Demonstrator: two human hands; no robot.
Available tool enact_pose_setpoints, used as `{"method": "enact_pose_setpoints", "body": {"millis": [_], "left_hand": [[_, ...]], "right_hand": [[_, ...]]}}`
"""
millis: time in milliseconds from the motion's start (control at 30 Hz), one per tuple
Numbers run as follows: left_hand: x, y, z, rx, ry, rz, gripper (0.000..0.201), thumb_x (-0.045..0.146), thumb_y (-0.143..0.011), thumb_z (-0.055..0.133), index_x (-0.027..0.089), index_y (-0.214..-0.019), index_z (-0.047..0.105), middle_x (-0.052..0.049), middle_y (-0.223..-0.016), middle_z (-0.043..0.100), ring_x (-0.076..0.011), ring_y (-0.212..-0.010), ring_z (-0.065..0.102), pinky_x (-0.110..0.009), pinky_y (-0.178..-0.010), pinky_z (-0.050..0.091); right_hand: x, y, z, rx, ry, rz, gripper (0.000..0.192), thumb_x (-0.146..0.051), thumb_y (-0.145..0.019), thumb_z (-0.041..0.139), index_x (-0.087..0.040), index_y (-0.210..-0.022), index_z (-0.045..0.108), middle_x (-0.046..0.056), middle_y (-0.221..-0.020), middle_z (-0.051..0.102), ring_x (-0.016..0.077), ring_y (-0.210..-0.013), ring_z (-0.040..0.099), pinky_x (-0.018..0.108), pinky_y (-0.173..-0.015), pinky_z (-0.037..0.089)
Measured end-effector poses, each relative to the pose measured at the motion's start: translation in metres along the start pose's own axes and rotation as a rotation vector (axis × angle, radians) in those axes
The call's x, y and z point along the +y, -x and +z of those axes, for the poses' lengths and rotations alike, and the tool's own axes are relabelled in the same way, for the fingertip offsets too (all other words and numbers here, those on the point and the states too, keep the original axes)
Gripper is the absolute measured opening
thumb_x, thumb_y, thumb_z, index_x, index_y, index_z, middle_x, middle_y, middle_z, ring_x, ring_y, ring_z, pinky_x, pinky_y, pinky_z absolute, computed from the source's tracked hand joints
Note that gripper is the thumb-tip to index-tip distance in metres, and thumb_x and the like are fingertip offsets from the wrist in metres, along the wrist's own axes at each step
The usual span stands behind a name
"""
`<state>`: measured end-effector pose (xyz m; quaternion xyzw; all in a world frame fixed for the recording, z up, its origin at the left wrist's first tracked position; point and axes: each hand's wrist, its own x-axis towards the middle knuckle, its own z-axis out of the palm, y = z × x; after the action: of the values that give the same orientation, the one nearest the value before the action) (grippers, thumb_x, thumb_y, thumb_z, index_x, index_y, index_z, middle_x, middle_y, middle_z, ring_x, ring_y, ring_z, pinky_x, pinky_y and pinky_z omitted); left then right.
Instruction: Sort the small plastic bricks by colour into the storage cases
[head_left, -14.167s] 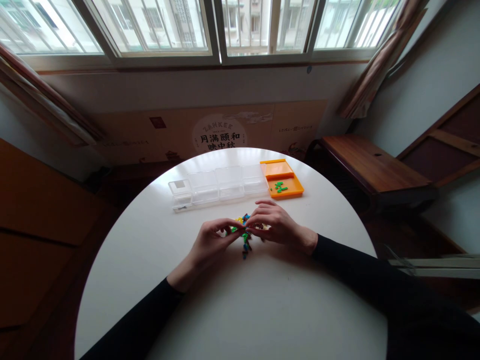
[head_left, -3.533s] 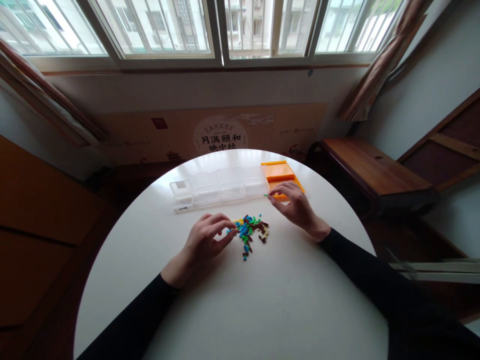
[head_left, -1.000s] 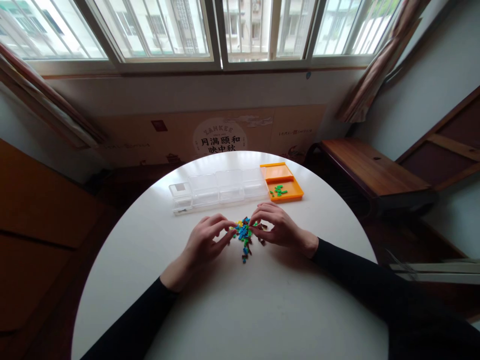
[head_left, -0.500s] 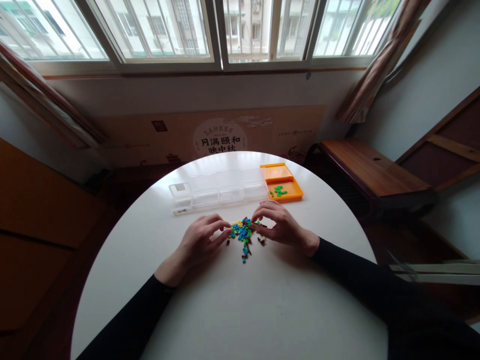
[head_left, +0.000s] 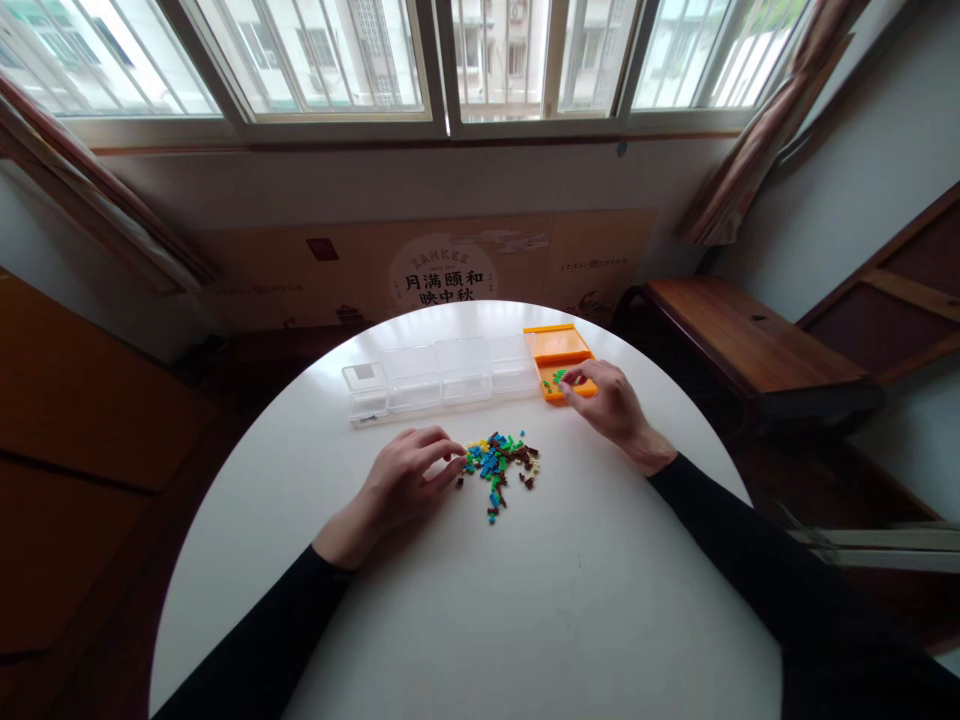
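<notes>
A heap of small building bricks [head_left: 491, 460] in blue, green, yellow, brown and cream lies on the white table. My left hand [head_left: 405, 475] rests at the heap's left edge, fingers bent and a small gap between thumb and forefinger; I see nothing held there. Over the open orange box [head_left: 556, 396] is my right hand [head_left: 611, 400]. Its thumb and fingertips are pinched together above the front compartment, and whatever may be between them is too small to make out. Several green bricks [head_left: 558, 377] lie in that compartment beside the fingertips.
A row of clear plastic boxes [head_left: 442, 375] with raised lids adjoins the orange box on its left. The round white table [head_left: 480, 620] stands before a printed panel [head_left: 360, 265] under the window. To the right is a wooden bench [head_left: 735, 330].
My right hand has moved from the brick heap, up and to the right, to the orange box. My left hand has stayed by the heap. The view has shifted slightly.
</notes>
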<state>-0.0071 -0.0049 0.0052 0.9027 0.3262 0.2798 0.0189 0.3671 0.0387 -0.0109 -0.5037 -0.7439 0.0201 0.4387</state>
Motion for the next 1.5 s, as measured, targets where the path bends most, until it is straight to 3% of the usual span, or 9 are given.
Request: {"method": "enact_pose_setpoints", "body": {"millis": [167, 300, 433, 700, 833, 1067, 1267, 1500], "left_hand": [[-0.001, 0.0, -0.001, 0.013, -0.005, 0.014, 0.017, 0.029, -0.109, 0.065, 0.025, -0.103, 0.08, -0.004, -0.095, 0.078, -0.0164, -0.079, 0.07, -0.032, -0.078, 0.05], [-0.005, 0.003, 0.0, 0.014, -0.007, 0.006, 0.017, 0.026, -0.108, 0.064, 0.024, -0.102, 0.08, -0.004, -0.095, 0.078, -0.0166, -0.08, 0.07, -0.033, -0.079, 0.05], [-0.005, 0.003, 0.0, 0.015, -0.004, -0.015, 0.016, 0.024, -0.107, 0.064, 0.025, -0.102, 0.08, -0.003, -0.095, 0.077, -0.0167, -0.08, 0.068, -0.032, -0.076, 0.049], [-0.004, 0.004, -0.001, 0.008, 0.016, -0.03, 0.013, 0.023, -0.101, 0.067, 0.024, -0.096, 0.078, -0.002, -0.093, 0.077, -0.0176, -0.079, 0.067, -0.033, -0.078, 0.048], [-0.003, 0.004, -0.001, -0.009, 0.022, -0.025, 0.01, 0.025, -0.099, 0.069, 0.025, -0.098, 0.079, -0.002, -0.094, 0.078, -0.0178, -0.079, 0.067, -0.033, -0.08, 0.049], [-0.005, 0.005, -0.002, -0.013, 0.006, -0.046, 0.012, 0.023, -0.098, 0.067, 0.025, -0.096, 0.078, -0.002, -0.092, 0.077, -0.0179, -0.078, 0.066, -0.033, -0.079, 0.049], [-0.003, 0.005, -0.002, -0.037, -0.003, -0.075, 0.009, 0.022, -0.096, 0.069, 0.025, -0.095, 0.078, -0.001, -0.093, 0.076, -0.0171, -0.074, 0.062, -0.033, -0.078, 0.047], [-0.003, 0.005, -0.001, -0.048, 0.01, -0.07, 0.011, 0.021, -0.096, 0.068, 0.025, -0.095, 0.078, -0.001, -0.093, 0.076, -0.017, -0.075, 0.062, -0.033, -0.079, 0.047]], "right_hand": [[0.019, 0.0, -0.002, 0.008, 0.006, 0.077, 0.013, -0.036, -0.1, 0.07, -0.024, -0.095, 0.074, 0.007, -0.095, 0.08, 0.0292, -0.088, 0.071, 0.049, -0.087, 0.057], [0.014, 0.001, 0.001, 0.021, -0.022, 0.103, 0.014, -0.036, -0.1, 0.07, -0.023, -0.095, 0.073, 0.007, -0.094, 0.078, 0.0286, -0.087, 0.071, 0.048, -0.088, 0.057], [0.0, 0.002, 0.002, -0.011, -0.112, 0.026, 0.012, -0.032, -0.103, 0.067, -0.024, -0.096, 0.072, 0.007, -0.096, 0.077, 0.0281, -0.092, 0.072, 0.047, -0.09, 0.059], [-0.047, 0.013, 0.009, -0.355, -0.278, -0.238, 0.006, -0.023, -0.104, 0.069, -0.025, -0.104, 0.074, 0.005, -0.102, 0.077, 0.0223, -0.094, 0.071, 0.039, -0.09, 0.059], [-0.054, 0.016, 0.013, -0.449, -0.319, -0.291, 0.009, -0.019, -0.101, 0.072, -0.024, -0.107, 0.076, 0.006, -0.106, 0.078, 0.0217, -0.098, 0.072, 0.035, -0.09, 0.059], [-0.048, 0.016, 0.013, -0.451, -0.319, -0.271, 0.018, -0.011, -0.097, 0.07, -0.025, -0.108, 0.076, 0.005, -0.107, 0.077, 0.0214, -0.098, 0.072, 0.036, -0.091, 0.059], [-0.042, 0.018, 0.018, -0.351, -0.276, -0.232, 0.016, -0.01, -0.097, 0.07, -0.024, -0.102, 0.075, 0.006, -0.104, 0.074, 0.0225, -0.096, 0.07, 0.037, -0.089, 0.057], [-0.044, 0.016, 0.018, -0.416, -0.264, -0.246, 0.019, -0.011, -0.101, 0.066, -0.024, -0.105, 0.079, 0.007, -0.107, 0.073, 0.0217, -0.098, 0.069, 0.036, -0.09, 0.057]]}}
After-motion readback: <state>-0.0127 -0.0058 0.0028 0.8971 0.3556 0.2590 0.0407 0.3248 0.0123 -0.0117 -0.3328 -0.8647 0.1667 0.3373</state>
